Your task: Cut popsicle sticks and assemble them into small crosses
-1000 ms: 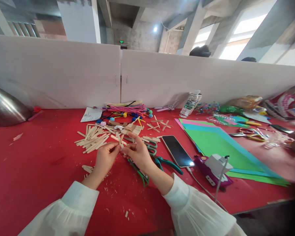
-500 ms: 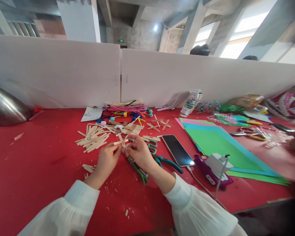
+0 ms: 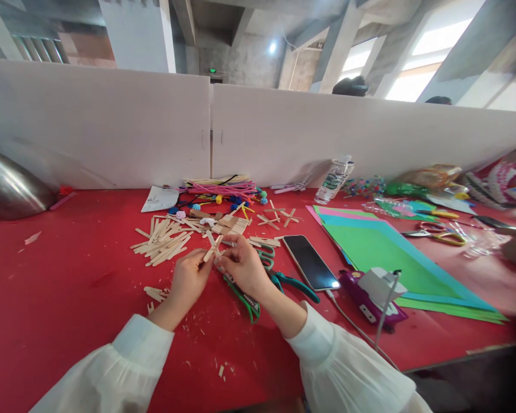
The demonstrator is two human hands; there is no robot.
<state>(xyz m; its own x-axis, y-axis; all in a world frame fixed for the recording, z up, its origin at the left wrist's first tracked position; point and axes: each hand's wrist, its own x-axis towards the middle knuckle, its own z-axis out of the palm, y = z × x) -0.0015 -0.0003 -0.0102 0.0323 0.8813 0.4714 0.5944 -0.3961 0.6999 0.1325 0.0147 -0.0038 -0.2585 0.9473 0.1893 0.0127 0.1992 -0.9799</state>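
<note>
Near the middle of the table, my left hand [image 3: 191, 281] is closed in a pinch on wooden craft sticks [image 3: 214, 248], at least one of them slanting up to the right. My right hand [image 3: 243, 265] meets it from the other side, thumb and fingertips pressed together. Whatever lies between those fingertips is too small to make out. Beneath the right hand are green-handled scissors [image 3: 249, 307], partly covered by it. Teal-handled pliers [image 3: 296, 285] lie just to its right. Behind the left hand spreads a pile of loose craft sticks [image 3: 165, 241].
Small crossed-stick pieces [image 3: 278, 217] lie behind the hands, near pink pipe cleaners [image 3: 223, 189]. To the right are a phone [image 3: 310, 263] on a cable, a purple power block [image 3: 370, 304], coloured sheets [image 3: 391, 252] and a water bottle [image 3: 334, 180]. A steel jug [image 3: 8, 183] stands far left.
The stick at my left fingertips has turned from lying nearly level to a steeper slant. Both hands stay in about the same place.
</note>
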